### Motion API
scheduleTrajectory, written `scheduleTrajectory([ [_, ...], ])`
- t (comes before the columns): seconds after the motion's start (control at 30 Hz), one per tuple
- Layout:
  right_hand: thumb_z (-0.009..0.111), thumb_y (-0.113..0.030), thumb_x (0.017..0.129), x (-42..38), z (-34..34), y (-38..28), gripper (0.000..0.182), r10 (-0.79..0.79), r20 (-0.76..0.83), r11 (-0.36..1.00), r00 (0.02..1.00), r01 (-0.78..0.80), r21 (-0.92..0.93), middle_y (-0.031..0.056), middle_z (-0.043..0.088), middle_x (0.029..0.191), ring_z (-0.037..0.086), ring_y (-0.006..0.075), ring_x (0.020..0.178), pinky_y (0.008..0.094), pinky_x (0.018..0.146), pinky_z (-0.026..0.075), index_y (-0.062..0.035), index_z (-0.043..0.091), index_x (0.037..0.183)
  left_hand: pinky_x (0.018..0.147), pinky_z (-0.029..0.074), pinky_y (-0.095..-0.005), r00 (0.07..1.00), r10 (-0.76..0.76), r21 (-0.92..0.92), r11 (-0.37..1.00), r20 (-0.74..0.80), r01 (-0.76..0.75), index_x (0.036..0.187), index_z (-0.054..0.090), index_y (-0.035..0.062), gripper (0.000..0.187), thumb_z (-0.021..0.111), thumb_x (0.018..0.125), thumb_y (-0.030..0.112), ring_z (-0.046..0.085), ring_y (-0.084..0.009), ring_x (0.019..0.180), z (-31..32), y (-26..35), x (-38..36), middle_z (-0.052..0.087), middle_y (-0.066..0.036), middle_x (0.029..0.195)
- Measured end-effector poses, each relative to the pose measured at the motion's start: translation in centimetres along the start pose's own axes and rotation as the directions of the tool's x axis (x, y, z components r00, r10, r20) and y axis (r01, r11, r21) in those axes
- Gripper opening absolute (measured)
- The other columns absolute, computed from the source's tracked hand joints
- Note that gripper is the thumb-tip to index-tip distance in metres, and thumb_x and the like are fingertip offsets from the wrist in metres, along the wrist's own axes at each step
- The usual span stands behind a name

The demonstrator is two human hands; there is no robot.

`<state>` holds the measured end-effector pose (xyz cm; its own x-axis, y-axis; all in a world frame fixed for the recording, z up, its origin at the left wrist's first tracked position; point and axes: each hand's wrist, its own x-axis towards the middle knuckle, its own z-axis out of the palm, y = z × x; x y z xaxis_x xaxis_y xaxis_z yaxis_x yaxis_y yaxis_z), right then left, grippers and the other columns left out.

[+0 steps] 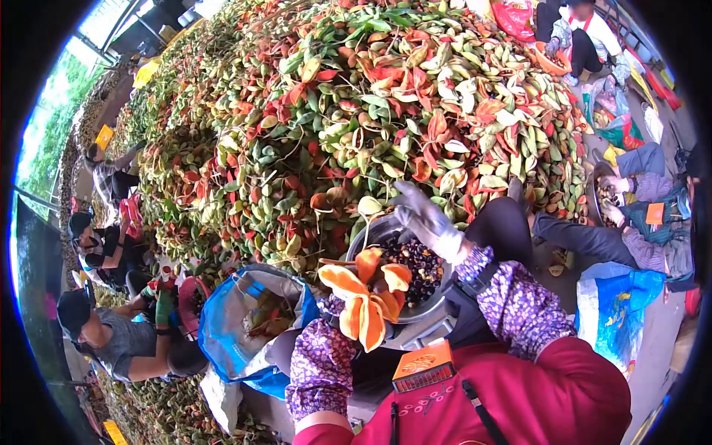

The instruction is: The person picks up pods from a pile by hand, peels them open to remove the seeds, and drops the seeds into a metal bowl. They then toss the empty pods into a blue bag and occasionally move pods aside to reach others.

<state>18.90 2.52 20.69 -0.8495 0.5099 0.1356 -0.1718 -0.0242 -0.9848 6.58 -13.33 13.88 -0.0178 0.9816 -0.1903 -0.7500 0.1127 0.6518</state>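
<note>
A cluster of split orange seed pods (361,300) is held up before my chest in my left hand (331,305), which is mostly hidden behind it. My right hand (426,219), in a pale purple-grey glove, is empty with its fingers apart. It is over the rim of a metal basin (359,241) on my lap. Dark seeds (419,267) fill part of this basin, and the pods overlap its left side in view. A pale pod on a stalk (368,206) shows just left of my right fingertips.
A large heap of green and red pods (297,133) rises in front. A blue-and-white sack (215,326) stands open at my left, holding plant scraps. Several people sit around the heap. Blue-and-white bags (615,308) lie at my right.
</note>
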Motion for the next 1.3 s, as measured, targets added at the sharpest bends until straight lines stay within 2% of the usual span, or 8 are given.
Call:
scheduleTrajectory([
  [0.17,0.052,-0.022,0.099,1.5,1.0,-0.1,0.03,0.178,0.077,0.984,0.981,-0.177,-0.014,-0.0016,0.059,0.078,0.053,0.0015,0.06,0.0176,0.047,0.043,-0.0002,0.056,0.119,0.099,0.042,-0.0397,0.994,-0.104,0.338,0.935,-0.026,0.107,0.133,0.045,0.003,0.061,0.074,0.079,0.012,0.051,-0.024,0.115,-2.4,-0.9,-1.0,0.052,-0.01,0.127],
  [0.4,0.057,-0.016,0.096,-1.3,-0.2,0.6,0.029,0.187,0.181,0.96,0.965,-0.219,0.176,0.0013,0.061,0.082,0.058,0.0068,0.069,0.0212,0.056,0.049,-0.0034,0.054,0.122,0.106,0.039,-0.0409,0.999,-0.031,0.702,0.711,-0.034,0.046,0.139,0.04,0.0038,0.07,0.075,0.078,0.011,0.047,-0.0246,0.125,-6.1,0.2,-1.8,0.048,-0.01,0.136],
  [0.63,0.062,-0.011,0.092,-1.9,1.2,1.1,0.029,0.154,0.102,0.98,0.983,-0.164,0.108,0.0056,0.062,0.101,0.061,0.012,0.084,0.0258,0.071,0.051,-0.002,0.055,0.119,0.093,0.051,-0.0374,0.977,0.042,-0.043,0.998,-0.208,-0.052,0.127,0.053,0.0013,0.04,0.059,0.092,0.018,0.063,-0.0243,0.105,0.3,1.5,-1.1,0.06,-0.013,0.123],
  [0.73,0.067,-0.005,0.08,-1.8,2.1,1.3,0.029,-0.189,0.076,0.837,0.979,0.201,-0.508,0.0121,0.064,0.097,0.062,0.0251,0.091,0.0363,0.083,0.049,-0.0022,0.062,0.108,0.084,0.053,-0.0328,0.973,0.035,-0.225,0.97,-0.23,-0.088,0.117,0.061,0.0,0.031,0.055,0.094,0.02,0.065,-0.0209,0.093,-0.8,0.5,-0.8,0.066,-0.011,0.109],
  [0.97,0.062,0.0,0.074,-2.7,2.3,2.4,0.038,-0.176,0.284,0.687,0.943,0.324,-0.651,0.0202,0.062,0.107,0.058,0.0381,0.102,0.0429,0.093,0.046,-0.0016,0.06,0.112,0.076,0.051,-0.0285,0.921,0.193,0.419,0.907,-0.34,-0.035,0.106,0.067,0.0043,0.02,0.06,0.092,0.017,0.062,-0.0125,0.084,-2.2,-1.5,-1.0,0.068,-0.003,0.094],
  [1.07,0.063,0.002,0.073,-1.9,2.7,0.9,0.039,-0.244,0.394,0.584,0.886,0.458,-0.67,0.0194,0.061,0.105,0.059,0.0377,0.098,0.0426,0.088,0.048,-0.001,0.06,0.111,0.069,0.05,-0.0261,0.946,0.156,0.082,0.987,-0.284,-0.138,0.104,0.067,0.0047,0.02,0.065,0.089,0.018,0.059,-0.0096,0.079,2.1,1.1,-3.0,0.066,0.0,0.089],
  [1.17,0.067,0.001,0.073,-0.5,2.8,-0.5,0.038,-0.147,0.457,0.569,0.877,0.453,-0.687,0.0167,0.061,0.099,0.063,0.033,0.085,0.0394,0.075,0.052,-0.001,0.062,0.11,0.068,0.049,-0.0241,0.927,0.335,0.41,0.879,-0.17,-0.242,0.106,0.066,0.005,0.026,0.071,0.082,0.014,0.057,-0.0069,0.08,0.7,1.3,-2.7,0.064,0.0,0.09],
  [1.3,0.069,0.0,0.073,-0.5,3.1,-0.6,0.032,-0.116,0.394,0.721,0.912,0.35,-0.598,0.0154,0.063,0.093,0.064,0.0305,0.085,0.0364,0.073,0.05,0.0003,0.065,0.105,0.07,0.048,-0.025,0.934,0.307,0.209,0.94,-0.18,-0.269,0.109,0.064,0.0024,0.038,0.076,0.075,0.012,0.056,-0.0074,0.082,-0.7,0.0,-1.7,0.063,0.0,0.091],
])
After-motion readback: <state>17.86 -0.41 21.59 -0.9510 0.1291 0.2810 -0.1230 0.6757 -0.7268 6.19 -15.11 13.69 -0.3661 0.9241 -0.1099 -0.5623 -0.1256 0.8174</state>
